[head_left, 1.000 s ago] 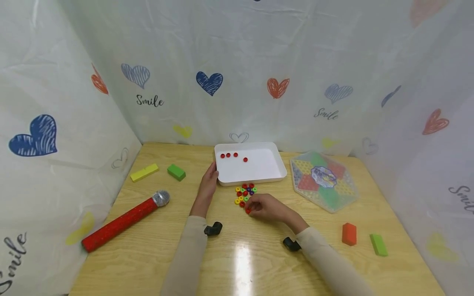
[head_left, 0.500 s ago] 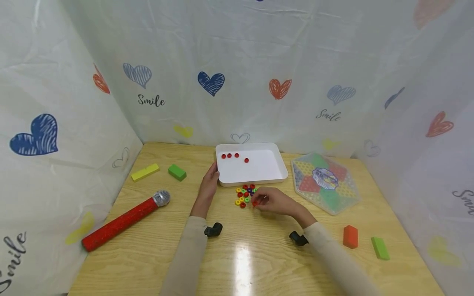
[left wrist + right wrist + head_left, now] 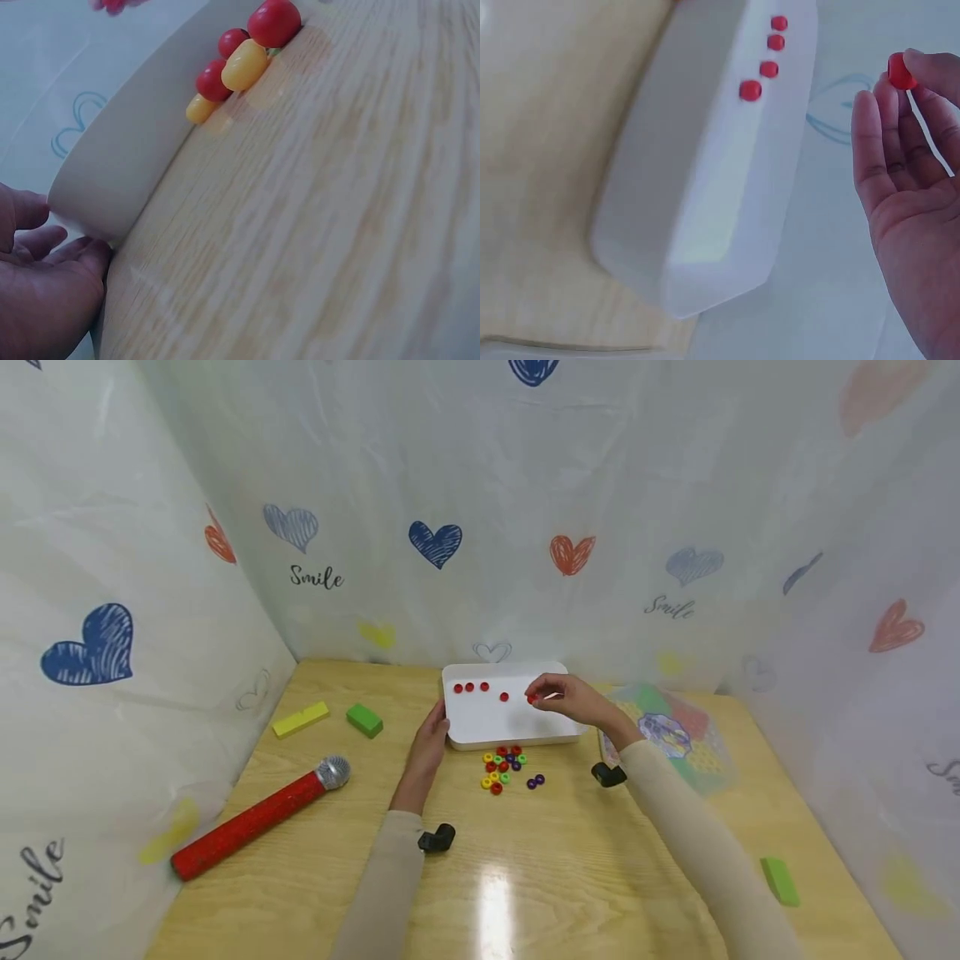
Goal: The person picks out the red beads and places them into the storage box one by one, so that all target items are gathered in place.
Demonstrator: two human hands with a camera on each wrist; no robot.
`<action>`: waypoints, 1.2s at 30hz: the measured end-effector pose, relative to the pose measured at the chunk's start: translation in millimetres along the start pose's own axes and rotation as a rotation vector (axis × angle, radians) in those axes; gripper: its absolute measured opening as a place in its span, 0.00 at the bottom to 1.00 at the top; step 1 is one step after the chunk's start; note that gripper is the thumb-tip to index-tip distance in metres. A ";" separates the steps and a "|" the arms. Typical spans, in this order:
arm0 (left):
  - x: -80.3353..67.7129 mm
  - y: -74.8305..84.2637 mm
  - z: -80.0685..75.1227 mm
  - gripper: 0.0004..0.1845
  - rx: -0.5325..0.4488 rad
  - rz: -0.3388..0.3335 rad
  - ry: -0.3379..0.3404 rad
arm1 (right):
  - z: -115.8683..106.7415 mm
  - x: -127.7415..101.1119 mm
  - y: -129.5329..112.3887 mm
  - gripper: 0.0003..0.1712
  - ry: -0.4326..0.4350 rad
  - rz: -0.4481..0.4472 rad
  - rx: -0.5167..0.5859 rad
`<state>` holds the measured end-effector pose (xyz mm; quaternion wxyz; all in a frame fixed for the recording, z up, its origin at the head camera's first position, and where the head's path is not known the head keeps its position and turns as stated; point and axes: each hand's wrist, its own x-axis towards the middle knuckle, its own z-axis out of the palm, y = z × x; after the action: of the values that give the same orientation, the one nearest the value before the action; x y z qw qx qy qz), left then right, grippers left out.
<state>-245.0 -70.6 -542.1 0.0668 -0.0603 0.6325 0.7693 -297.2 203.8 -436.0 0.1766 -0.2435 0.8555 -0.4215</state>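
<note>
My right hand [image 3: 567,697] pinches a red bead [image 3: 901,71] between thumb and fingertips, above the white tray [image 3: 517,727]. Several red beads [image 3: 504,697] lie in the tray, three close together at its far left and another a little to their right. Holding the tray's near left corner is my left hand [image 3: 429,743], its thumb and fingers around that corner in the left wrist view. In front of the tray lies a cluster of red, yellow, green and purple beads [image 3: 497,788]. Two purple beads [image 3: 536,781] sit apart from it on the right.
Right of the tray, a clear hexagonal box [image 3: 705,760] is partly covered by my right forearm. A red microphone [image 3: 251,822], a yellow block [image 3: 301,720] and a green block [image 3: 364,720] lie left. Another green block [image 3: 780,881] is near the right edge. Sheeting surrounds the table.
My right hand has lifted a red bead from beside the cluster and carried it forward over the tray. The two purple beads are now uncovered. My left hand has stayed at the tray.
</note>
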 end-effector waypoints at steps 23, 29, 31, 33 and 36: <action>-22.8 -39.2 15.1 0.27 0.068 0.000 -0.001 | 7.0 67.6 101.9 0.12 -0.064 0.132 -0.062; -15.3 -29.7 10.2 0.26 0.073 0.030 0.008 | 0.4 81.8 93.8 0.12 -0.061 0.133 -0.052; -12.4 -25.4 7.3 0.26 0.070 0.044 0.020 | -2.7 88.8 87.8 0.12 -0.070 0.113 -0.062; -9.3 -20.8 4.2 0.26 0.070 0.059 0.029 | -5.7 95.4 81.6 0.13 -0.080 0.086 -0.075; -5.4 -13.6 0.0 0.26 0.069 0.059 0.041 | -9.2 104.8 74.5 0.13 -0.093 0.068 -0.087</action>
<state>-237.3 -68.2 -554.2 0.0331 -0.0552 0.6614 0.7473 -407.6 189.6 -500.9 0.2197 -0.2411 0.8717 -0.3656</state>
